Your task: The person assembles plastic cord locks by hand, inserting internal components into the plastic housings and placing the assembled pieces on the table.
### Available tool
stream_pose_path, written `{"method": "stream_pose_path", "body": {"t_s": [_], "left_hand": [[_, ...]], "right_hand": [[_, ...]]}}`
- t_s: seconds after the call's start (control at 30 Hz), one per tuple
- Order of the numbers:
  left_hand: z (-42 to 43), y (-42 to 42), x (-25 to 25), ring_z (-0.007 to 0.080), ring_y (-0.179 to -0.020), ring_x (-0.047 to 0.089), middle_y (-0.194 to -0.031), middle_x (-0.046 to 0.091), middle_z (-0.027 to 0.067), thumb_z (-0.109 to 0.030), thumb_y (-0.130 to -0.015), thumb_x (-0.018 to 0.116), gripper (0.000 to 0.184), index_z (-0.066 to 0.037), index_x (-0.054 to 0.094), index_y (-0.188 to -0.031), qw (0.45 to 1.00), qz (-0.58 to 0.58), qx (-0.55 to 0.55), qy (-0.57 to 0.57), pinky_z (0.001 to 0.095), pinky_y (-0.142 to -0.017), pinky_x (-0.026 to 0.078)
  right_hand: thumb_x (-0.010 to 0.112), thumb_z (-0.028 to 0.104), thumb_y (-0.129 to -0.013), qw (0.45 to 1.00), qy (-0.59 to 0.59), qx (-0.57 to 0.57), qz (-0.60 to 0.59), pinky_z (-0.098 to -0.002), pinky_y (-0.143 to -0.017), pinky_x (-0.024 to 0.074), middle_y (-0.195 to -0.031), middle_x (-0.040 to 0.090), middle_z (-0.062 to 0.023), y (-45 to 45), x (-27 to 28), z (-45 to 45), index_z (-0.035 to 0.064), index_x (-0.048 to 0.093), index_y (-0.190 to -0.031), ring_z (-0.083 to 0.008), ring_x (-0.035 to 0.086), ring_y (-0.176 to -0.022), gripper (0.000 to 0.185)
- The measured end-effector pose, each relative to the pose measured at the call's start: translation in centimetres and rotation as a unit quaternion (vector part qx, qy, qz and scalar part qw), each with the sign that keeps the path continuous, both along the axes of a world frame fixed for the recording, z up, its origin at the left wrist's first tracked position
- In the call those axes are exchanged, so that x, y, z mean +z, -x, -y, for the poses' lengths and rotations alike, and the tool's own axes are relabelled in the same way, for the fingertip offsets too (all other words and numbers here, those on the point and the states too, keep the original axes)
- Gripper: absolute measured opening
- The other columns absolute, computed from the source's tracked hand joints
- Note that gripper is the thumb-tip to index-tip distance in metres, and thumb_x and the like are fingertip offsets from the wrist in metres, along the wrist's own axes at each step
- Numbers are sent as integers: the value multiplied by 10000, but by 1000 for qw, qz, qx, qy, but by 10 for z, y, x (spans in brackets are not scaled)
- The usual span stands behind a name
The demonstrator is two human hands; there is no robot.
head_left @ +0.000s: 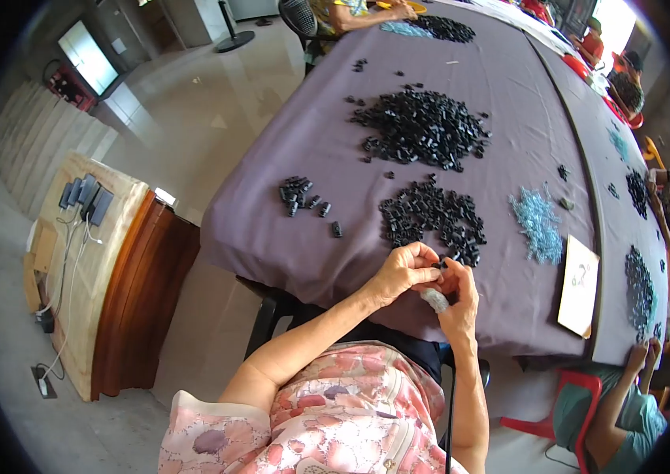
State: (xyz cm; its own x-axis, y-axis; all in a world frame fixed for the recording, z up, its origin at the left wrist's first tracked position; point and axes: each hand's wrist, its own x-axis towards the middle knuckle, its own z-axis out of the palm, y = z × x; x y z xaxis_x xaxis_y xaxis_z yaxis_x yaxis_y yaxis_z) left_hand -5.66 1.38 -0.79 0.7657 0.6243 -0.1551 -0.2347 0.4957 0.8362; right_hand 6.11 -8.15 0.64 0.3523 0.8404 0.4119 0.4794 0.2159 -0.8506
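Note:
At the near edge of the cloth-covered table (pixel 303 103), my left hand (pixel 407 275) and my right hand (pixel 459 299) meet, fingertips pinched together. A small black piece shows between them, partly hidden by the fingers. Some clear, crinkled material (pixel 434 299) lies against my right hand. Just beyond my hands spreads a pile of small black parts (pixel 430 209), with a larger black pile (pixel 422 122) farther back. A small group of black cylinders (pixel 295 193) sits to the left. Thin light-blue pieces (pixel 538 223) form a heap on the right.
A paper card (pixel 580 286) lies at the right near a table seam. A wooden cabinet (pixel 145 292) with cables stands to the left. Other people sit around the table; one person in teal (pixel 627 415) is at the lower right beside a red chair (pixel 582 387).

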Motion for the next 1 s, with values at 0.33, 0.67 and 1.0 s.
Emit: {"method": "stream_pose_path", "body": {"t_s": [0.33, 0.67, 1.0], "left_hand": [[-31, 69, 23, 181, -641, 593, -754, 599, 78, -44, -777, 620, 134, -43, 559, -897, 740, -271, 263, -556, 305, -577, 476], [-69, 118, 15, 261, -834, 499, -886, 536, 71, -63, -753, 619, 98, -57, 601, -850, 551, -388, 319, -666, 378, -758, 414], [-132, 150, -14, 367, -1087, 459, -1151, 503, 232, -432, -829, 572, 538, 9, 548, -1136, 576, -434, 294, -628, 449, -912, 366]], "right_hand": [[679, -18, -695, 997, 61, 0, 53, -249, -572, 408, -810, 519, -41, 1, 5, 0, 31, 604, -932, -132, 456, -626, 254], [663, -43, -691, 996, 67, 0, 50, -245, -584, 410, -812, 521, -40, 2, 6, 1, 32, 606, -924, -134, 454, -636, 252], [662, -44, -681, 996, 67, 0, 64, -259, -593, 417, -812, 528, -49, 4, 7, 1, 30, 603, -923, -150, 465, -641, 260]]}}
